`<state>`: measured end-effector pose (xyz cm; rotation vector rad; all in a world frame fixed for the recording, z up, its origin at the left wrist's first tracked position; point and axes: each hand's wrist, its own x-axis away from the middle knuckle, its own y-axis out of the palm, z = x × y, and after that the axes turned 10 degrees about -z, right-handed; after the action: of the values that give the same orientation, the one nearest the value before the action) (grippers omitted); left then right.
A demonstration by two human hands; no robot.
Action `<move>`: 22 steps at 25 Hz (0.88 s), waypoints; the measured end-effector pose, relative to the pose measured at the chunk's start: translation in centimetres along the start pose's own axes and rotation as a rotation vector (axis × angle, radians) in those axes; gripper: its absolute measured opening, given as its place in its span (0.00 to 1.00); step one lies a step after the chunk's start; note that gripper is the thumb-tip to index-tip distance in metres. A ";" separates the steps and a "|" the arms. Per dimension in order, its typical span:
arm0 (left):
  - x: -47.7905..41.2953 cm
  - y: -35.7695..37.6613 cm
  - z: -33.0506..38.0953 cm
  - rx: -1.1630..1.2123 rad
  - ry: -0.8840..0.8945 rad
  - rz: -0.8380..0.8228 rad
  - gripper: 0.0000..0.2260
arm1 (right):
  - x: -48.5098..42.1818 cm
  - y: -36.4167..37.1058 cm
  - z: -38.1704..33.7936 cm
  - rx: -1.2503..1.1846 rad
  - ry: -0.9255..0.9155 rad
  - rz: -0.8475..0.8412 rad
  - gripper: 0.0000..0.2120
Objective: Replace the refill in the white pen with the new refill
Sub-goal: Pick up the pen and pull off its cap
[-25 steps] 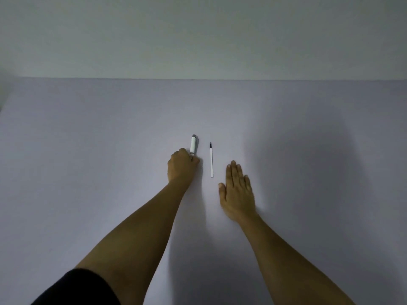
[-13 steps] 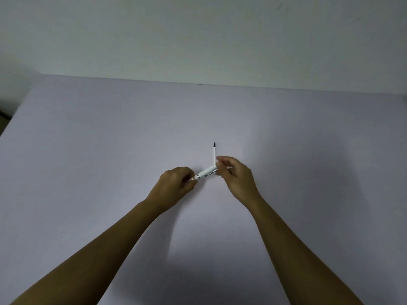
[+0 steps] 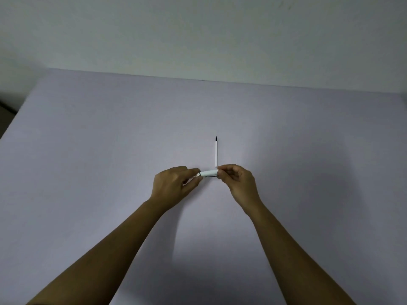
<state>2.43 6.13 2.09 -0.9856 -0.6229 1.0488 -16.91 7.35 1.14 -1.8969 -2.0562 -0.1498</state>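
Note:
The white pen is held level above the table between both hands. My left hand pinches its left end and my right hand pinches its right end; both ends are hidden by fingers. The new refill, a thin white stick with a dark tip pointing away from me, lies on the table just beyond the pen, its near end close to my right fingertips.
The pale lilac table reaches to a plain wall at the back. Its left edge drops off to a dark floor.
One second ago my left hand took the pen from the table while my right hand lay flat. Both hands now hold it, and it has turned from slanted to level.

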 end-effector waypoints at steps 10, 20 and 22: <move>1.1 1.7 -1.3 0.017 -0.137 -0.046 0.11 | 0.1 0.4 2.4 -0.079 0.082 0.046 0.05; 2.2 1.5 -2.9 0.266 -0.199 -0.084 0.04 | -2.7 -0.2 4.1 0.337 0.159 0.083 0.10; 2.1 1.5 -2.9 0.256 -0.169 -0.077 0.05 | -2.8 0.1 4.1 0.381 0.142 0.111 0.09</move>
<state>4.97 7.25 -0.58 -0.6500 -0.6410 1.1196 -17.33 5.94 -3.60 -1.7047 -1.7359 0.1228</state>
